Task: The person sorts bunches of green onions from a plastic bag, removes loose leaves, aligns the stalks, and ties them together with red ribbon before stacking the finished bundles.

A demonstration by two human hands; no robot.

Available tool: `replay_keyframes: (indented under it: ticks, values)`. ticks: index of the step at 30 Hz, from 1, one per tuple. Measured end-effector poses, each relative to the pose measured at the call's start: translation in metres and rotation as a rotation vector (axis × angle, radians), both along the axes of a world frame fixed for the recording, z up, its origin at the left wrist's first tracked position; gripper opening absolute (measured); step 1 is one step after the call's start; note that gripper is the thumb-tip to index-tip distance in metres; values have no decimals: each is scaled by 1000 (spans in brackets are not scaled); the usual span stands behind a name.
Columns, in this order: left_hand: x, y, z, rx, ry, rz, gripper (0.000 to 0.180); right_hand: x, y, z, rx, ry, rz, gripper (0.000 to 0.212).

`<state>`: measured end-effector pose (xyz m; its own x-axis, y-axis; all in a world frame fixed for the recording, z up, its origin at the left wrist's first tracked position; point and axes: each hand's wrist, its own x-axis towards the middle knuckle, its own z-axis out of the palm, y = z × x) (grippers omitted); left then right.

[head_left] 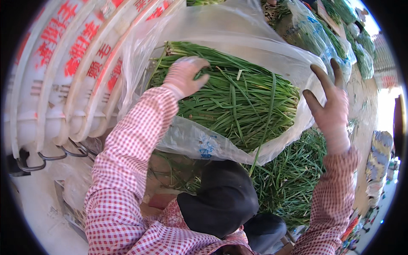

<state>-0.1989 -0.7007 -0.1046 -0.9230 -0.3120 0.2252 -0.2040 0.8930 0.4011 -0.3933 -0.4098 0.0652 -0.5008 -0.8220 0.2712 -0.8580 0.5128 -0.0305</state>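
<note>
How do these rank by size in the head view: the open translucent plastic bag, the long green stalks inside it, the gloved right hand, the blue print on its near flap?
Largest to smallest:
1. Translucent plastic bag
2. Green stalks
3. Gloved right hand
4. Blue print

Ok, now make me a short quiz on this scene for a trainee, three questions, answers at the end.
1. What are the neatly piled greens lying in?
a) a cardboard box
b) a clear plastic bag
c) a metal bucket

2. True or false: both hands are over the piled greens.

3. Fill in the blank: the white plastic containers stand on the ____ side of the picture.

Key:
1. b
2. False: the left hand is, but the right hand is by the bag's right edge, fingers spread.
3. left
</note>
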Motion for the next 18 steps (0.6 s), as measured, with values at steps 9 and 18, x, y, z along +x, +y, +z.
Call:
replay_keyframes:
  ticks: [9,18]
  values:
    - [-19,32,-58,-86,-303,347,74,49,-90,-87,-23,-531,563,26]
    - [-11,41,-62,-49,-252,375,65,14,-221,-186,119,-479,525,60]
